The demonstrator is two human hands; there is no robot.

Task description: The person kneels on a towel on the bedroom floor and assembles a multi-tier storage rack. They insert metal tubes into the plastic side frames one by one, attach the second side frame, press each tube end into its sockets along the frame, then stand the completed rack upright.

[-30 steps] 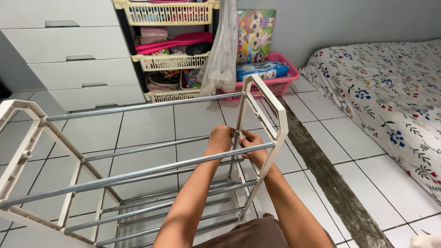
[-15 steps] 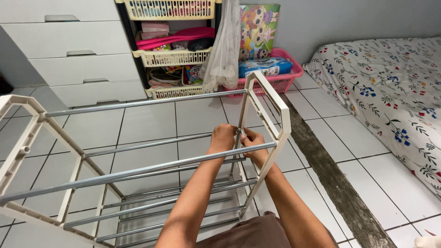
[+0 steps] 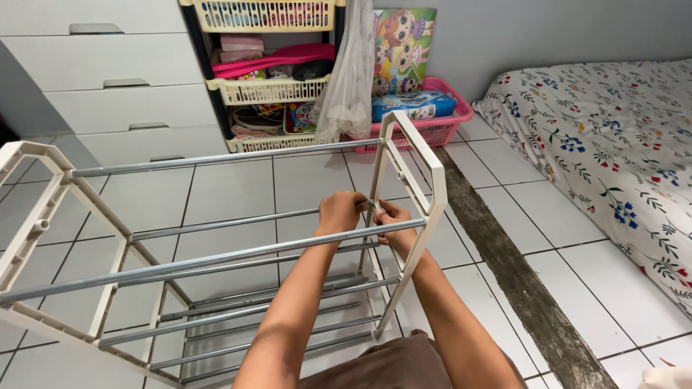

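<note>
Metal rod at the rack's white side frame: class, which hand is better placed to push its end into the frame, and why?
Probably the left hand: it wraps the rod along its length, so it can drive it endwise. The right hand pinches at the side frame, suited to steadying.

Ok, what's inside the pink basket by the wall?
Inside the pink basket, a blue plastic-wrapped pack lies on top. Whatever sits beneath it is hidden by the pack and the basket's walls.

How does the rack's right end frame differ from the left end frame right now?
The right end frame stands close to both hands; the left end frame stands far off, untouched. The left hand grips a rod beside the right frame, and the right hand pinches at that joint. The right frame appears narrow, nearly edge-on; the left frame shows broader. Both are cream plastic, joined by grey metal rods.
</note>
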